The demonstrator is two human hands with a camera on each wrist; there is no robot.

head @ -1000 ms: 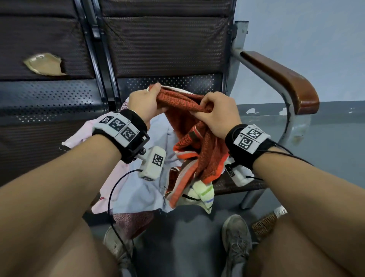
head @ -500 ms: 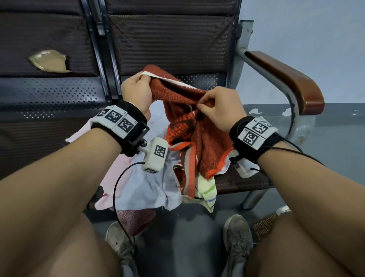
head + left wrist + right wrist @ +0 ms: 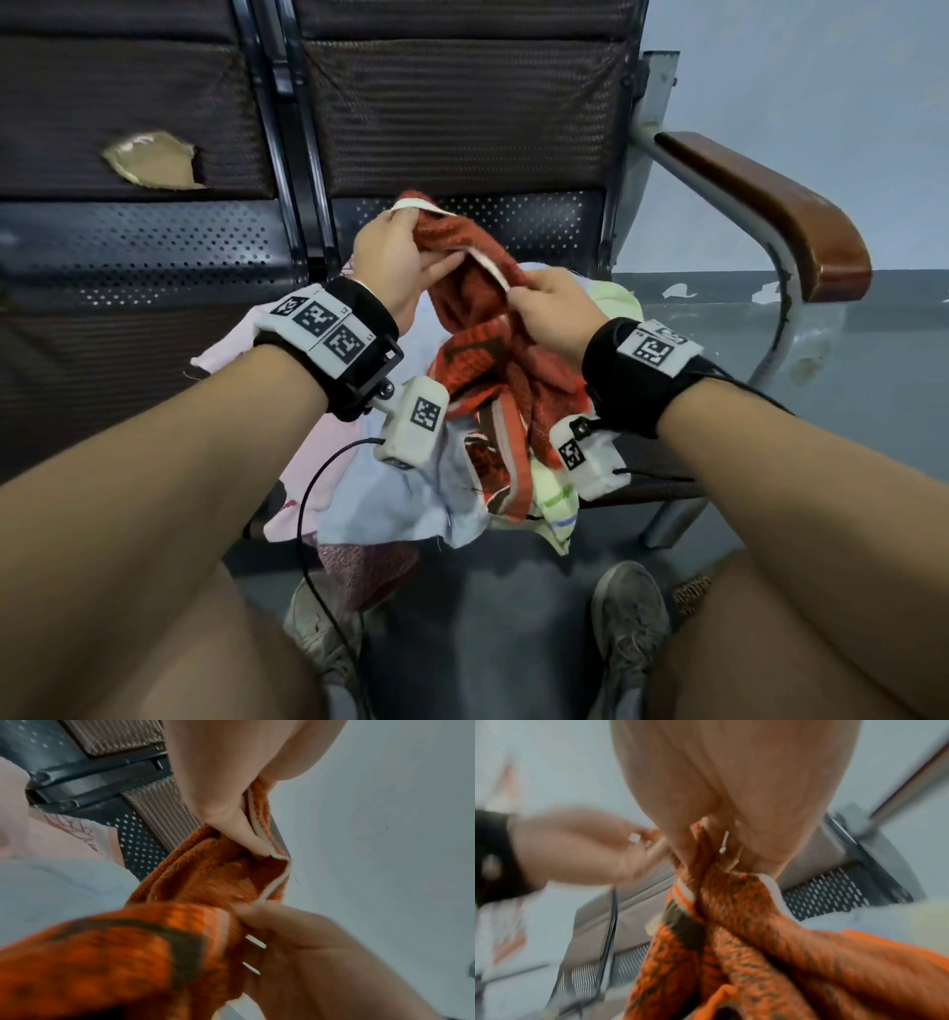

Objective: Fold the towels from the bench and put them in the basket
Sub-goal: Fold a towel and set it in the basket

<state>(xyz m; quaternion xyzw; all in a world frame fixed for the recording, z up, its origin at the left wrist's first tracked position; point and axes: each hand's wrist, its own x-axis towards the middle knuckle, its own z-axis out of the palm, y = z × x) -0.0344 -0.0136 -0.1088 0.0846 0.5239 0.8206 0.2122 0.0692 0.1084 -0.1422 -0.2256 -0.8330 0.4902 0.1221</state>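
— How far along is the folding?

— Early, I judge. The rust-orange woven towel with the white hem (image 3: 493, 329) hangs bunched above the dark perforated metal worktop (image 3: 154, 246), not yet spread flat. The left hand (image 3: 395, 262) pinches the hem at a top corner; the right hand (image 3: 552, 303) pinches the same hem just beside it.

— And the others?

— A pale blue cloth (image 3: 405, 493), a pink one (image 3: 308, 462) and a yellow-green striped one (image 3: 557, 501) lie unfolded on the seat. No basket shows clearly.
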